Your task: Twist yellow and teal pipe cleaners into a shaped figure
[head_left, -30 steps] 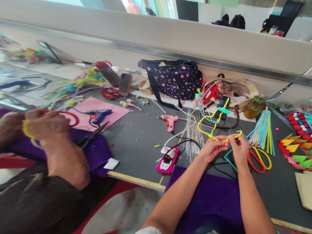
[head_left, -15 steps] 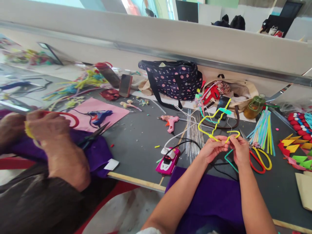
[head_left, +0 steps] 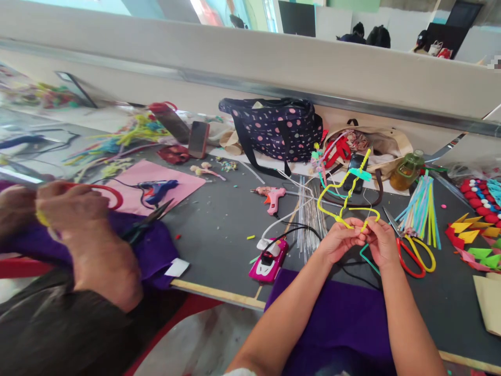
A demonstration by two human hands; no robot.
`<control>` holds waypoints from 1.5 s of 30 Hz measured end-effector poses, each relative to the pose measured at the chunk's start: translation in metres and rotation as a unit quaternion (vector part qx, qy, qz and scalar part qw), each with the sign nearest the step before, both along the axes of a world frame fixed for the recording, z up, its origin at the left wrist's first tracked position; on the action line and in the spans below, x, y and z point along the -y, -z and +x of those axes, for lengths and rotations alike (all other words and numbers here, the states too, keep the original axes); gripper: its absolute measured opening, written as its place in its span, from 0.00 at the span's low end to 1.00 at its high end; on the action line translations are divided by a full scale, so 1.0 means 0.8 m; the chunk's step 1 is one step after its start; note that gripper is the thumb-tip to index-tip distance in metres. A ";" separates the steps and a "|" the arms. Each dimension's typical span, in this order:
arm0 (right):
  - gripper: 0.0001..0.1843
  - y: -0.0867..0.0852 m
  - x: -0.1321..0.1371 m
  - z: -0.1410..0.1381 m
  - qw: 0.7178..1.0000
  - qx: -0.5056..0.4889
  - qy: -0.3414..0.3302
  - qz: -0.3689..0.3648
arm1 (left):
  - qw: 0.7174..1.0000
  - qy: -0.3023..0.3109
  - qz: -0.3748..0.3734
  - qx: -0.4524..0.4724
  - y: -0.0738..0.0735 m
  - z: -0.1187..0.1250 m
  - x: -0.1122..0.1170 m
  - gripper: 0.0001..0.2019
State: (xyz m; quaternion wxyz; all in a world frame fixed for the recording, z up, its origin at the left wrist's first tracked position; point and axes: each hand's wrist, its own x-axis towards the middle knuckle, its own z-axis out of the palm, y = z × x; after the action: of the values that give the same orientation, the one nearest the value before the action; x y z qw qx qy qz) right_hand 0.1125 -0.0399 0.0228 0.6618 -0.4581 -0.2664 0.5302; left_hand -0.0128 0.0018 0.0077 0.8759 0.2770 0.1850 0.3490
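Both hands pinch a yellow pipe cleaner [head_left: 325, 209] that is bent into loops, with a twisted stretch in the middle. A piece of turquoise pipe cleaner [head_left: 360, 174] is wrapped across its upper part. My left hand [head_left: 340, 241] has its fingertips closed on the yellow pipe cleaner near its lower end. Close beside it, my right hand [head_left: 381, 243] grips the same pipe cleaner, and a curved yellow end stands up over the fingers. Under the right hand, a bent green wire-like piece [head_left: 367, 259] rests on the dark table [head_left: 223, 250].
Scissors [head_left: 410, 258] lie right of my hands, by a bundle of pastel pipe cleaners [head_left: 421, 211]. Leftward are a pink glue gun [head_left: 273, 198] and a magenta power strip [head_left: 268, 261]. A patterned bag [head_left: 279, 130] stands behind. Another person's hand [head_left: 74, 209] works at far left.
The curved yellow end above my right hand has shifted left, and the fingers of both hands have moved slightly closer together. The whole view has drifted a little.
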 end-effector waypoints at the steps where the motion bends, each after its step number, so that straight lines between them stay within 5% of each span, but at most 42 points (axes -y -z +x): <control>1: 0.13 0.001 0.000 0.000 1.000 0.004 -0.001 0.004 | 1.000 -0.006 0.004 -0.005 0.000 0.000 0.000 0.15; 8: 0.11 0.013 -0.002 0.006 0.994 0.065 0.084 0.023 | 0.997 -0.057 0.043 -0.039 -0.005 0.004 0.004 0.15; 20: 0.11 -0.004 0.004 -0.005 0.999 0.005 0.004 0.052 | 0.999 0.023 -0.003 0.037 -0.002 0.002 0.003 0.14; 28: 0.09 -0.003 0.007 -0.003 0.996 0.037 0.035 0.080 | 0.999 0.027 -0.016 0.023 -0.006 0.005 0.008 0.15; 36: 0.11 0.005 0.006 -0.002 0.982 0.139 0.095 0.079 | 0.998 -0.060 0.003 -0.018 -0.006 0.005 0.006 0.22; 45: 0.13 0.015 0.001 0.002 0.985 0.142 0.087 0.054 | 0.997 -0.070 0.016 -0.041 0.002 0.007 0.000 0.28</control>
State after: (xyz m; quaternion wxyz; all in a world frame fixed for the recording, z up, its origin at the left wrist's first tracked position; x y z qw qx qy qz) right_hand 0.1141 -0.0405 0.0108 0.6846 -0.5134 -0.3453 0.3854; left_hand -0.0069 0.0018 0.0060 0.8366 0.2911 0.2340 0.4007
